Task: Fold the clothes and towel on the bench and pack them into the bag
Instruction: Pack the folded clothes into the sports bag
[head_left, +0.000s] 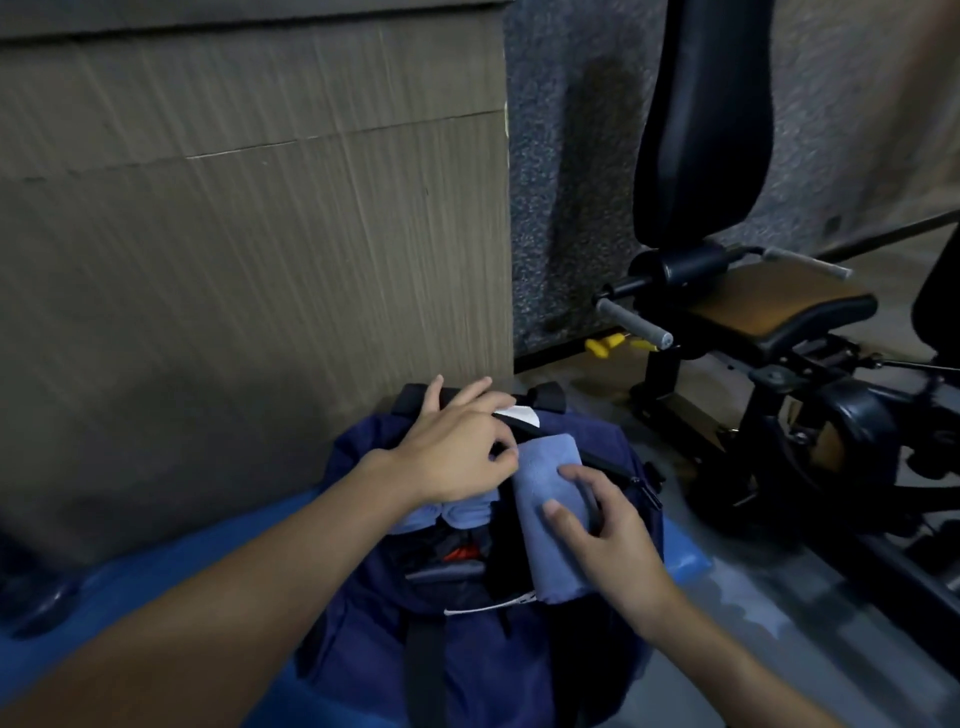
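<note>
The step in hand looks like packing; the dark blue bag (363, 649) sits open on the blue bench (130, 623), and the folded light blue towel (545, 467) lies half in its mouth, near the right side; the right hand (618, 545) rests on the towel with thumb and one finger laid flat, as if pushing it down; the left hand (452, 452) is at the far rim of the bag, thumb and finger close together by the towel's top corner, but I cannot tell if they pinch anything; another light blue cloth (457, 512) is tucked in under that wrist; next, I think, the towel needs a push down inside while the mouth is held wide.
</note>
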